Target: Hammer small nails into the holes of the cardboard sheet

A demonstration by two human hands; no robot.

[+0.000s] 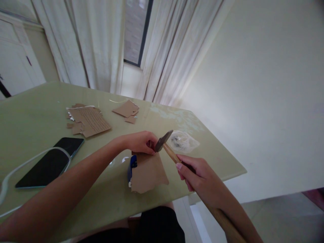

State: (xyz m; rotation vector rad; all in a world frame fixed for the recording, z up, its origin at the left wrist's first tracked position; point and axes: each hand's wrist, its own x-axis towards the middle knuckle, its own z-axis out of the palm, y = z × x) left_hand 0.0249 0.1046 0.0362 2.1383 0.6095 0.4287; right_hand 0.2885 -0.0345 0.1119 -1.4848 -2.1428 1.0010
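Observation:
My right hand (193, 172) is wrapped round the wooden handle of a hammer (164, 141). The hammer's dark metal head is right beside the fingertips of my left hand (144, 141). Those fingers are bent together at the far edge of a torn piece of brown cardboard (148, 173); what they pinch, if anything, is hidden. Under the cardboard's left side a blue object (130, 170) shows in part; its kind cannot be made out.
A clear plastic bag (183, 141) with small dark items lies beyond the hammer. Torn cardboard with handwriting (92, 121) and smaller cardboard scraps (128, 109) lie farther back. A dark tablet (54, 163) with a white cable (27, 160) is at the left. The table's edge (220, 145) runs along the right.

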